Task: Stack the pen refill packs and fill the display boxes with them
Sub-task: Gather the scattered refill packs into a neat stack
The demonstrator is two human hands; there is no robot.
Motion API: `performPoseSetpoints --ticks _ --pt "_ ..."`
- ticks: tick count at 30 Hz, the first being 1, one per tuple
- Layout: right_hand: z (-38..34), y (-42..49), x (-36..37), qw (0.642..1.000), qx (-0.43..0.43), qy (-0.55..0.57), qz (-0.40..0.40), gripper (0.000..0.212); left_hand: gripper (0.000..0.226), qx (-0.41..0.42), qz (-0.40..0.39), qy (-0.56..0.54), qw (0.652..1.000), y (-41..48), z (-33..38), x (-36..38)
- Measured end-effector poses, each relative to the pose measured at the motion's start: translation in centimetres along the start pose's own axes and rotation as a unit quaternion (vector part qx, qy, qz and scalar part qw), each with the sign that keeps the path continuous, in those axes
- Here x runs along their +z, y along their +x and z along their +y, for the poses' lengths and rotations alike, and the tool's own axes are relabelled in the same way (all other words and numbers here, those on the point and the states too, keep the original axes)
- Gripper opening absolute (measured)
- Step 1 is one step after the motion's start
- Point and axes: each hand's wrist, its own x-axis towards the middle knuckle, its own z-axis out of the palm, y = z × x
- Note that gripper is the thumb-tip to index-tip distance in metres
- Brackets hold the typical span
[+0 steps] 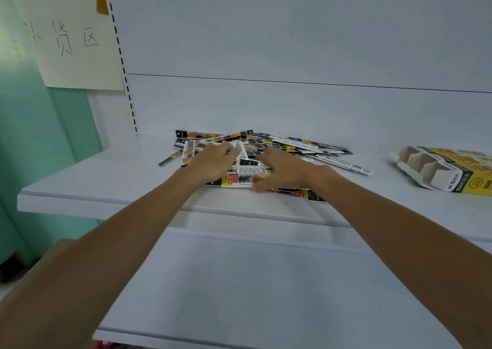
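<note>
1. The left hand (pixel 213 162) lies flat on the packs (pixel 266 146), not gripping; the right hand (pixel 282 170) pinches a near pack at its edge.
2. Judgement: square the packs between both palms before lifting.
3. The box (pixel 439 173) lies well right of the right hand, slots empty.
4. The shelf (pixel 106 173) edge runs just under the wrists; bare room lies left.

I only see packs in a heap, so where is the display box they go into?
The display box lies on its side at the right end of the upper shelf, apart from the heap of refill packs and the hands.
</note>
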Motion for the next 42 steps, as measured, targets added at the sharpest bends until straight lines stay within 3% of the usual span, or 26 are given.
performPoseSetpoints --ticks 5,8,13,16,19,22,25,29,32,35,37,39,42 --pt "-0.3 -0.6 -0.6 0.999 -0.023 0.039 0.003 0.067 0.038 0.029 -0.063 0.066 0.995 1.3 -0.5 0.3" --pt "-0.3 -0.3 -0.7 0.998 -0.029 0.037 0.036 0.068 0.039 0.025 -0.041 0.058 0.997 2.1 -0.4 0.0" --pt "-0.4 0.7 -1.0 0.995 -0.052 -0.078 0.046 0.067 0.044 -0.029 0.055 0.064 0.996 4.1 -0.7 -0.7" --pt "-0.4 1.1 -0.9 0.988 -0.069 -0.111 0.083 0.059 0.054 -0.051 0.027 0.134 0.989 4.9 -1.1 -0.7" --pt "-0.2 1.4 -0.2 0.983 -0.074 -0.120 0.121 0.057 0.062 -0.014 -0.020 0.134 0.991 5.4 -1.6 -0.3" --pt "0.6 2.2 -0.2 0.993 -0.040 -0.076 0.082 0.069 0.059 0.018 -0.049 0.068 0.996 4.6 -2.1 -1.0" --pt "1.9 2.9 -0.7 0.999 0.044 0.027 0.009 0.100 0.057 0.049 -0.096 -0.018 0.994 3.2 -2.4 -2.3" --pt "2.4 3.1 -0.3 0.993 0.088 0.064 -0.042 0.121 0.076 0.093 -0.112 0.109 0.983 1.6 -2.0 -1.9" --pt "2.0 2.6 -0.6 0.992 0.061 0.093 -0.062 0.112 0.093 0.116 -0.095 0.223 0.963 0.8 -2.2 -0.6" --pt "3.4 1.5 -2.3 0.985 0.081 0.152 -0.024 0.095 0.104 0.146 -0.035 0.244 0.958 0.3 -2.6 -0.3" --pt "4.8 0.7 -3.1 0.970 0.145 0.188 0.056 0.079 0.095 0.197 0.015 0.269 0.943 0.1 -2.7 0.0" --pt "6.0 0.3 -2.9 0.947 0.212 0.203 0.128 0.061 0.079 0.236 0.017 0.269 0.934 0.1 -2.7 0.6" --pt "6.1 0.7 -1.2 0.939 0.250 0.201 0.120 0.057 0.078 0.235 -0.031 0.247 0.939 0.0 -2.6 1.3"
